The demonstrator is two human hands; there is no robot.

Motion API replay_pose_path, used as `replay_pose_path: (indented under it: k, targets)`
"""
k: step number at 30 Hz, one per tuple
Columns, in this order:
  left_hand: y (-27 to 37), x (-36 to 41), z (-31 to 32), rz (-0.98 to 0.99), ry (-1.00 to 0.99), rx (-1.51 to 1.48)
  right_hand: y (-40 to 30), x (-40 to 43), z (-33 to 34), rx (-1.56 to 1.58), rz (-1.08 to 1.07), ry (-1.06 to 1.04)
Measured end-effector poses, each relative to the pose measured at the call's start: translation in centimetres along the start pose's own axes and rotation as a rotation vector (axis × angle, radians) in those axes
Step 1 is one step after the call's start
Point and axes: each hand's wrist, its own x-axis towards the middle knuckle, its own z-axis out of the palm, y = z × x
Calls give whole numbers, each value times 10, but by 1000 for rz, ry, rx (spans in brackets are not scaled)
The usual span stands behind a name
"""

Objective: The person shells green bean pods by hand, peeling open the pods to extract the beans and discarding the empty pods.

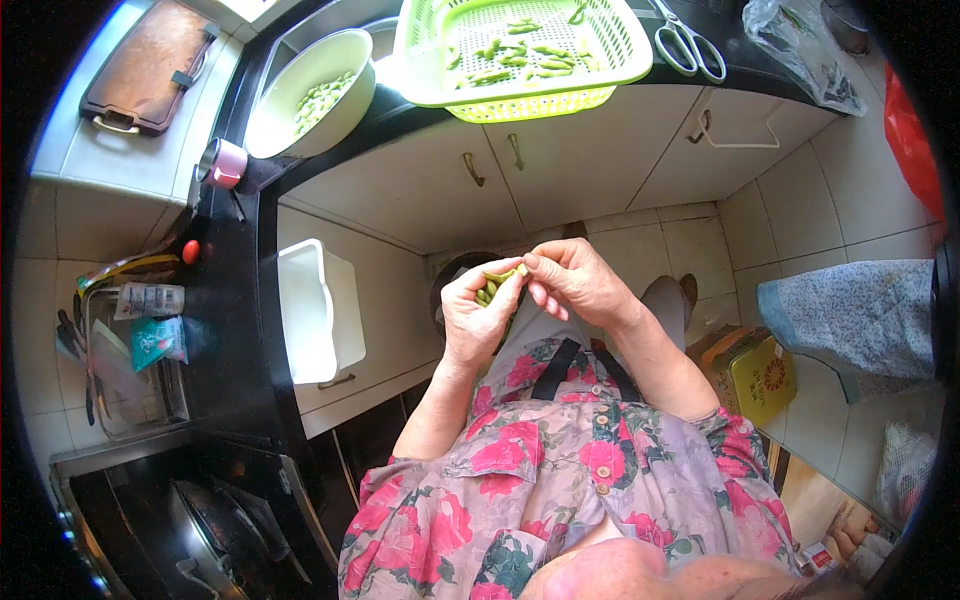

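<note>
My left hand (pixel 480 307) holds several green bean pods (pixel 486 292) in its curled fingers. The fingertips of my right hand (pixel 574 281) meet those of my left and pinch the end of one yellow-green pod (pixel 510 274). More pods (pixel 517 56) lie spread in a green plastic basket (pixel 532 111) on the black counter, beyond my hands. Left of it, shelled green beans (pixel 321 101) sit in a pale bowl (pixel 262 127). The bottoms of both hands' grips are partly hidden by the fingers.
Kitchen scissors (pixel 690 49) and a clear plastic bag (pixel 806 56) lie right of the basket. A pink cup (pixel 223 163) stands near the counter corner. A white plastic bin (pixel 341 315) hangs at the cabinet front. A dark round container (pixel 446 281) is partly hidden below my hands.
</note>
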Motion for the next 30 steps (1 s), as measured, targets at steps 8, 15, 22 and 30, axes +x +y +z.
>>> replay_pose_path:
  k: [8, 15, 22, 30]
  targets:
    - [1, -2, -1, 237, 25, 223, -2, -5, 6, -257, -102, 43]
    - [14, -1, -2, 501, 34, 610, -7, -8, 10, -766, -426, 67]
    - [7, 3, -6, 622, 44, 668, -9, -11, 14, -750, -362, 53]
    - [8, -4, -10, 299, -76, 346, -17, -13, 9, -682, -245, 7]
